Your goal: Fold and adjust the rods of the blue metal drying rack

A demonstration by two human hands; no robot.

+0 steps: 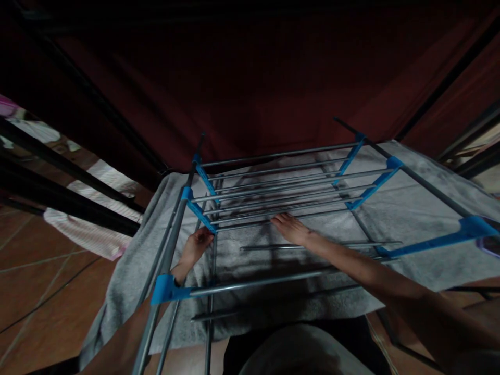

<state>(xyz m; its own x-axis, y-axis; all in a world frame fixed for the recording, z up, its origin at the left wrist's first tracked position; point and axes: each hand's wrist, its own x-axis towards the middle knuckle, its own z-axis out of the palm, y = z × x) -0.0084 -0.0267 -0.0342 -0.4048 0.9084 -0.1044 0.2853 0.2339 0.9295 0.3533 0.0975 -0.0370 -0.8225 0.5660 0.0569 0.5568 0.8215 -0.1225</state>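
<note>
A drying rack [172,237] of grey metal tubes with blue plastic brackets stands over a grey cloth. My left hand [195,246] reaches inside its left side, fingers closed at the lower end of a blue bracket [201,214]. The fingertips are partly hidden there. Near the middle, my right hand [289,228] is closed on a thin metal rod [246,225], whose left end meets that same bracket. Just below my right hand, another rod [273,247] lies across the rack, apart from the left bracket. A thicker crossbar [258,284] spans the front between blue corner pieces [163,289].
The grey cloth [425,208] covers the surface beneath the rack. Dark red fabric [265,83] hangs behind it. Black metal bars [94,219] run along the left, with a pale striped cloth [84,229] by them. A cable [50,294] lies on the tiled floor [23,260].
</note>
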